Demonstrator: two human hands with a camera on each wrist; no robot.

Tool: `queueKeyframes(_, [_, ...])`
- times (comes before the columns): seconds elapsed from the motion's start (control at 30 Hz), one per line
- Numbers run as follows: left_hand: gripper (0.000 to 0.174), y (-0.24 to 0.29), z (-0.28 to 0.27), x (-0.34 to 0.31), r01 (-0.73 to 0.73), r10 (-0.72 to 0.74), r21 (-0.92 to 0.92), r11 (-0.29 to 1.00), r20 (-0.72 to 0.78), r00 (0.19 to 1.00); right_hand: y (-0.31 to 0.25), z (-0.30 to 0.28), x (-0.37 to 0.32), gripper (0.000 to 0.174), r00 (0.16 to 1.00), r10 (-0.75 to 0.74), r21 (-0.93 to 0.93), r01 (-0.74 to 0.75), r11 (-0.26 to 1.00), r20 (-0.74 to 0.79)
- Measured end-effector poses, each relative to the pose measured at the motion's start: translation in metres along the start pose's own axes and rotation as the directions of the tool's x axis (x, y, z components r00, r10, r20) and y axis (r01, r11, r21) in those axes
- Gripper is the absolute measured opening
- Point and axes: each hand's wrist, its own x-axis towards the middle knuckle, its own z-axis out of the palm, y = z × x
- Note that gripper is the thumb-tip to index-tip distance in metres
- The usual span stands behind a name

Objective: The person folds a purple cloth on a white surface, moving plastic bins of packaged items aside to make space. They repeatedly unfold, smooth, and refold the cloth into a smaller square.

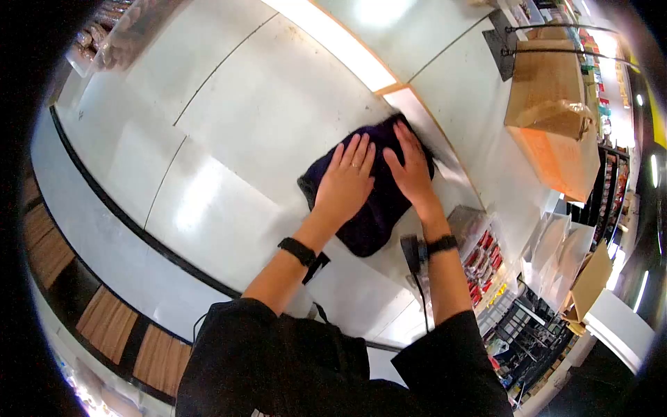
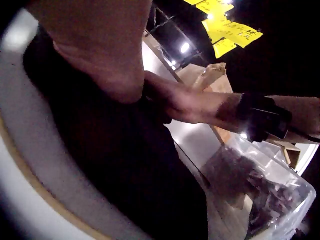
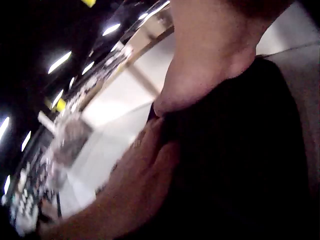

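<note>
While the left hand rests on dark cloth, fingers outstretched, the right hand does likewise.

One left hand and one right hand at the middle of the frame, one dark cloth also there, two black wrist straps below the middle, one big cardboard box at the upper right, one clear bin at the upper left
</note>
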Motion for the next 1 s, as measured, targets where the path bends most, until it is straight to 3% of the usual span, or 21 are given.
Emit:
queueKeyframes(0.03, [0.057,0.003,0.001,-0.003,0.005,-0.005,0.003,1.0,0.015,1.0,-0.006,-0.001,-0.003,0.07,1.0,-0.019,-0.104,0.018,0.994,-0.009])
queueKeyframes(0.07, [0.055,0.003,0.003,-0.003,-0.006,0.005,0.042,0.999,0.024,1.0,-0.009,0.007,0.007,0.07,1.0,-0.016,-0.023,0.016,1.0,-0.016])
queueKeyframes(0.1, [0.055,0.001,0.005,-0.004,-0.013,0.012,0.041,0.999,0.034,0.999,-0.016,0.015,0.024,0.072,0.997,-0.07,-0.066,0.071,0.995,0.008])
queueKeyframes(0.23, [0.054,0.001,0.008,-0.007,0.008,-0.01,0.033,0.999,0.057,0.998,-0.01,0.007,0.006,0.075,0.999,0.023,0.02,-0.024,1.0,0.03])
queueKeyframes(0.3, [0.054,0.0,0.01,-0.005,-0.012,0.012,0.039,0.999,-0.021,1.0,0.001,-0.005,-0.017,0.076,0.994,0.082,0.067,-0.087,0.994,0.071])
queueKeyframes(0.37, [0.054,0.001,0.011,0.002,-0.015,0.016,0.042,0.999,-0.02,1.0,0.01,-0.008,-0.024,0.075,0.993,0.061,-0.11,-0.05,0.993,0.104])
queueKeyframes(0.43, [0.056,0.005,0.005,-0.003,-0.011,0.008,0.088,0.996,0.043,0.999,-0.008,0.005,0.011,0.076,0.996,0.021,0.009,-0.022,1.0,0.085])
queueKeyframes(0.5, [0.057,0.005,0.008,-0.005,-0.015,0.007,0.068,0.998,0.123,0.992,-0.022,0.022,0.029,0.076,0.999,0.017,-0.039,-0.016,0.999,0.031])
queueKeyframes(0.57, [0.057,0.003,0.011,-0.005,-0.014,0.013,0.053,0.998,0.006,1.0,-0.012,0.01,0.013,0.076,0.998,-0.059,0.009,0.059,0.998,0.012])
queueKeyframes(0.63, [0.057,0.006,0.01,-0.005,-0.012,0.012,0.028,1.0,-0.012,1.0,0.0,-0.01,-0.016,0.077,0.989,0.068,0.05,-0.075,0.996,0.133])
queueKeyframes(0.67, [0.057,0.007,0.013,-0.005,-0.007,0.008,0.045,0.999,-0.027,1.0,0.02,-0.009,-0.033,0.077,0.993,0.005,0.0,-0.005,1.0,0.118])
queueKeyframes(0.73, [0.058,0.008,0.013,-0.001,0.006,-0.004,0.032,0.999,-0.066,0.998,0.01,-0.006,-0.004,0.078,0.993,-0.052,-0.04,0.057,0.998,0.104])
queueKeyframes(0.77, [0.058,0.005,0.012,0.0,-0.011,0.013,0.04,0.999,-0.055,0.998,-0.001,0.0,0.005,0.078,0.993,-0.07,-0.075,0.077,0.994,0.095])
queueKeyframes(0.8, [0.057,0.005,0.006,-0.001,-0.002,0.0,0.065,0.998,0.041,0.999,-0.018,0.005,0.029,0.079,0.992,-0.086,0.018,0.085,0.996,0.091])
queueKeyframes(0.83, [0.057,0.006,0.003,-0.002,0.017,-0.029,0.093,0.996,0.13,0.991,-0.024,0.013,0.034,0.077,0.998,-0.036,-0.03,0.038,0.999,0.059])
queueKeyframes(0.87, [0.057,0.007,0.01,-0.004,0.008,-0.009,0.057,0.998,0.018,1.0,-0.019,0.013,0.025,0.077,0.997,-0.064,0.012,0.064,0.998,0.047])
queueKeyframes(0.93, [0.057,0.008,0.009,-0.003,0.01,-0.01,0.078,0.997,0.0,1.0,-0.001,0.005,-0.004,0.077,0.995,-0.091,0.042,0.09,0.995,0.034])
queueKeyframes(1.0, [0.056,0.01,0.01,-0.001,0.017,-0.015,0.069,0.997,-0.023,1.0,0.011,-0.015,-0.036,0.078,0.993,0.034,0.042,-0.039,0.998,0.116])
